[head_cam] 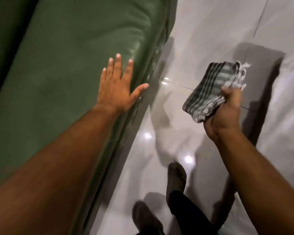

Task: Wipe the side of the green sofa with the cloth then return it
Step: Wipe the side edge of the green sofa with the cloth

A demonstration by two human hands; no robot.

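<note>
Sofa: the green sofa (pixel 61 68) fills the left of the view, its top edge and arm running away from the person; its side drops to the pale tiled floor (pixel 202 31) by the thumb, seen only as a narrow strip.
Step in hand: to my eye the wipe is not underway at this moment — the cloth is off the sofa and out over the floor; whether this is before the wipe or after it, I cannot tell.
Next move: if the wipe is yet to come, the cloth must cross to the left and press flat against the sofa's side; if done, it goes back to its place, which is not in view.
Left hand: the left hand (pixel 116 89) lies flat on the sofa, fingers spread, holding nothing.
Right hand: the right hand (pixel 225 112) is closed round one end of the cloth — fingers wrapped, thumb on top.
Cloth: the folded striped cloth (pixel 210 92) sticks out of that grip, well apart from the sofa.
</note>
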